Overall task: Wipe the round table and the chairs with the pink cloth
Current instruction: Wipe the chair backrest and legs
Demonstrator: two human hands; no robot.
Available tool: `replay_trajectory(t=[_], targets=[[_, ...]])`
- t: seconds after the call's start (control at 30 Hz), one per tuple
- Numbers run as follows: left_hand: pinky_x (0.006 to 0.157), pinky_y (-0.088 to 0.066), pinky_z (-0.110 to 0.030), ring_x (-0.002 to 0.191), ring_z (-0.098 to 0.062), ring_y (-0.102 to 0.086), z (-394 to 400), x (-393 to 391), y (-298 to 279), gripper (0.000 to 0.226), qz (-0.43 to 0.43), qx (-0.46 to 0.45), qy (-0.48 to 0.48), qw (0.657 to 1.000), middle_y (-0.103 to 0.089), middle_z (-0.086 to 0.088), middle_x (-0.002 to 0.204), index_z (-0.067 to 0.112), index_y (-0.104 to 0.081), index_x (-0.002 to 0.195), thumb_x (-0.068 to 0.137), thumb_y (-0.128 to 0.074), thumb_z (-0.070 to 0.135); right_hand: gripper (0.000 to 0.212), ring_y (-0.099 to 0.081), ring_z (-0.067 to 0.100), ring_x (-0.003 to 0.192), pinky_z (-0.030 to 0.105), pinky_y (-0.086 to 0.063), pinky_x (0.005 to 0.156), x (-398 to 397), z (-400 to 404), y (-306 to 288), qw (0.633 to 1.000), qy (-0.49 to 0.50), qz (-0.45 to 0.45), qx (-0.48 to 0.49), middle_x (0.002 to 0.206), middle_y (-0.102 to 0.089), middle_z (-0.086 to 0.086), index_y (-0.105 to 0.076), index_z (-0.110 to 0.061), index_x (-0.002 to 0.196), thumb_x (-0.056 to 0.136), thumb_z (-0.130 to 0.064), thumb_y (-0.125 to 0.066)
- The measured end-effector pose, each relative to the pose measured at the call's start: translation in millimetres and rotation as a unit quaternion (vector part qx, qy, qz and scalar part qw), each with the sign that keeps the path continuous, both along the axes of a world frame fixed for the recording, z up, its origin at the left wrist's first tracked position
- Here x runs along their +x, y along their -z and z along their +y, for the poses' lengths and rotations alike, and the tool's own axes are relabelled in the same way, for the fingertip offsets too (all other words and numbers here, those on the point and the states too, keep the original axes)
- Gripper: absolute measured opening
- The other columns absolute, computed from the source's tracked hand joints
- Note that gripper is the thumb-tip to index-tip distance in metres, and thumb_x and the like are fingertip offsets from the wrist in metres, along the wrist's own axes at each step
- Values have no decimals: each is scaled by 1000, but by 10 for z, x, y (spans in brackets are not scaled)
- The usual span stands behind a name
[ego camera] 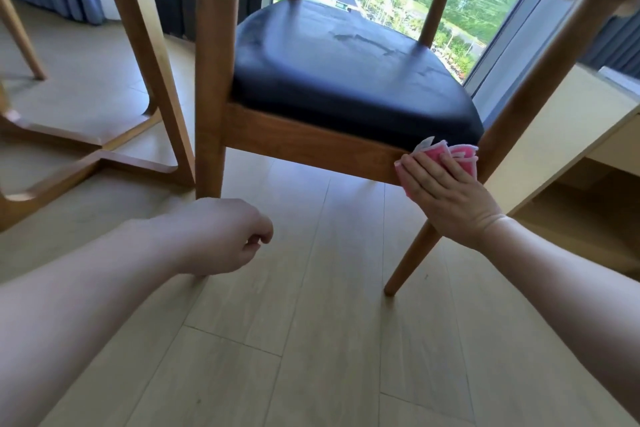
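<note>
Looking down from my head, I have my right hand (446, 194) laid flat on the pink cloth (450, 158), fingers straight and spread, pressing it against the front rail of the chair (311, 144) at its right end, just beside the right front leg. The cloth is folded into a thick pad, bright pink with paler, whitish edges; its layers fan out above my fingertips and one white corner sticks up against the lower edge of the black seat cushion (346, 73). A strip of pink also shows under my little finger, below the rail. My left hand (228, 236) hangs over the pale wood floor (311, 340) near the left front leg, fingers curled in loosely, holding nothing. To the left stands the wooden base of the table (104, 152).
</note>
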State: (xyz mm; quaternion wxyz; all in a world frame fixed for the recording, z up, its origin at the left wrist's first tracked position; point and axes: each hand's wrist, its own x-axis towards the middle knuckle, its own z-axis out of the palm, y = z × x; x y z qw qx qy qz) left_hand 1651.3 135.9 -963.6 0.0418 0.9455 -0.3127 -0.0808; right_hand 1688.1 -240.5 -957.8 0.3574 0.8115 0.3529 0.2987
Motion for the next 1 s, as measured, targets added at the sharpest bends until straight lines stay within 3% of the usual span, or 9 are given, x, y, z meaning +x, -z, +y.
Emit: replay_trajectory(t=[0.1,0.17,0.27,0.43,0.6,0.8,0.9,1.0], targets=[[79,-49,-25,94,-7,-56,254,-16,-25,24,4,-4,-21,1000,-61,14,107,33,-59,116,97,-45,30,74,15,31,149,47,9,121,137,395,17,999,-11,-20,-24,161,17,12,10,-4,154,93,-7,-34],[77,-48,-23,92,-7,-56,428,-12,-42,22,2,-11,-34,999,-61,14,104,32,-60,113,96,-47,31,70,17,30,148,48,12,120,252,750,13,999,-21,-8,-37,160,23,12,12,-3,153,93,-14,-23],[66,-42,-18,84,-5,-54,677,-18,-79,18,9,-12,-59,998,-58,17,94,32,-61,108,96,-48,31,67,17,31,148,48,12,120,367,1206,20,998,-38,-23,-52,160,20,13,8,-2,154,94,-16,-18],[71,-45,-17,87,-4,-58,1057,-60,-87,19,25,-47,-94,994,-62,15,99,29,-64,109,96,-51,27,70,26,33,145,49,19,117,439,1749,10,997,-40,-16,-61,156,31,15,20,-2,150,92,-13,-19],[70,-41,-15,87,-5,-56,1248,-106,-88,21,22,-63,-107,992,-63,12,105,28,-64,113,97,-50,25,71,26,33,144,48,17,118,487,2086,-60,996,-51,-21,-69,156,19,15,18,-2,150,90,-17,-18],[75,-45,-15,90,-5,-56,1280,-119,-147,22,27,-79,-110,990,-65,11,108,28,-63,115,97,-52,24,77,23,31,146,47,14,119,454,2273,-120,994,-76,13,-71,157,22,13,14,-3,152,90,-16,-30],[75,-45,-14,88,-5,-54,1248,-124,-188,23,28,-85,-106,990,-63,10,110,27,-63,117,97,-52,23,66,11,29,147,46,8,121,420,2535,-218,992,-95,49,-64,159,9,9,-5,-8,152,91,-13,-29],[73,-42,-14,86,-6,-52,1252,-118,-228,23,24,-91,-107,990,-63,9,110,26,-62,118,97,-52,23,60,15,29,146,46,14,119,433,2771,-289,992,-74,56,-91,160,7,9,-1,-9,152,98,-17,-27]])
